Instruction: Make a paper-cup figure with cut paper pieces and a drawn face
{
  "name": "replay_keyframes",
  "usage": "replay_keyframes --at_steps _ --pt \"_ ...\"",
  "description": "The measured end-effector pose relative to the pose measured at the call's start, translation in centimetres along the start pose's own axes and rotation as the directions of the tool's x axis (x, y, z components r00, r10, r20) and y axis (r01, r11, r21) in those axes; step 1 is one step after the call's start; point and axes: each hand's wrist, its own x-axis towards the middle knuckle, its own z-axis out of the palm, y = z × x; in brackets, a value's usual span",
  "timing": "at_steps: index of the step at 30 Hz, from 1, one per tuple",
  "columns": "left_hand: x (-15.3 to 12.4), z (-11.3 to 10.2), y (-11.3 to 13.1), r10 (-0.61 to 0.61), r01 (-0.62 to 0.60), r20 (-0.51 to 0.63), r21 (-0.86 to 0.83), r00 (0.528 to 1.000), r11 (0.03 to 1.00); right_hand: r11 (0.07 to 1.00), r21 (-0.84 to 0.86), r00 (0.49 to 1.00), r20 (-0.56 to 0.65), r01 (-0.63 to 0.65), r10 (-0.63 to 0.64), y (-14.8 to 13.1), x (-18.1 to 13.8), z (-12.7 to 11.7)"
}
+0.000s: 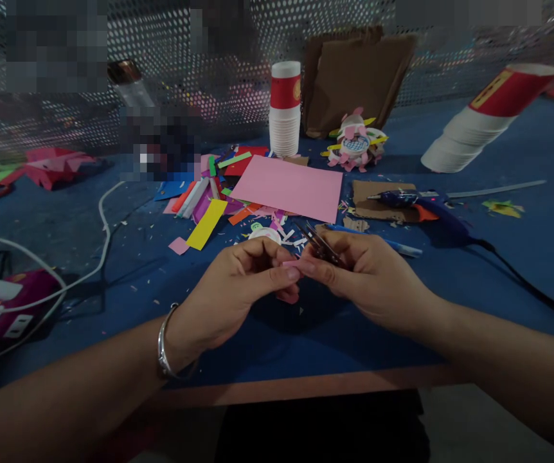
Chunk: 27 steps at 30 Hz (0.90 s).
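Note:
Near the table's front, my left hand (252, 273) pinches a small piece of pink paper (290, 263) between thumb and fingers. My right hand (361, 270) meets it there, its thumb and fingertip at the paper's right end. Dark-bladed scissors (324, 245) are held in the same right hand, blades pointing up and left; their handles are mostly hidden by the fingers. Just beyond my hands lies a large pink paper sheet (291, 186). A white round piece (265, 236) sits partly behind my left fingers, among small paper scraps.
Coloured paper strips, including a yellow one (207, 224), lie left of the sheet. A glue gun (416, 204) rests on cardboard at right, its cord trailing. Paper cup stacks (285, 109) and a decorated paper craft (355, 141) stand behind. White cables and a purple power strip (17, 305) occupy the left.

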Motion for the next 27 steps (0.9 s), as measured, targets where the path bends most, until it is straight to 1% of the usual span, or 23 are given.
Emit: replay_keyframes --at_steps 4,7,9,12,15,19,23,27 --pt "-0.04 -0.05 0.18 0.041 -0.043 -0.06 -0.021 0.997 0.999 0.999 -0.049 1.0 -0.013 -0.003 0.002 -0.09 -0.04 0.04" --pt "-0.03 -0.16 0.31 0.074 -0.082 -0.128 -0.063 0.989 0.995 0.999 0.026 1.0 0.012 -0.027 0.027 0.09 -0.16 0.06" --pt "0.06 -0.19 0.36 0.095 -0.106 -0.166 -0.056 0.982 0.993 0.995 0.087 0.999 0.023 -0.048 0.046 0.26 -0.18 0.07" --pt "0.08 -0.1 0.37 0.118 -0.127 -0.193 -0.033 0.974 0.991 0.991 0.098 0.995 0.049 -0.093 0.088 0.47 -0.1 0.1" --pt "-0.11 0.09 0.32 0.143 -0.152 -0.192 -0.032 0.971 0.988 0.989 0.086 0.991 0.068 -0.117 0.111 0.65 -0.05 0.14" --pt "-0.34 0.24 0.19 0.137 -0.146 -0.182 -0.039 0.974 0.988 0.986 0.091 0.988 0.078 -0.137 0.13 0.76 -0.12 0.25" --pt "-0.36 0.16 -0.1 0.156 -0.164 -0.144 -0.047 0.977 0.985 0.987 0.102 0.989 0.098 -0.124 0.114 0.7 -0.22 0.37" --pt "-0.48 0.09 -0.33 0.171 -0.178 -0.109 -0.056 0.979 0.982 0.99 0.088 0.99 0.092 -0.111 0.103 0.73 -0.29 0.43"
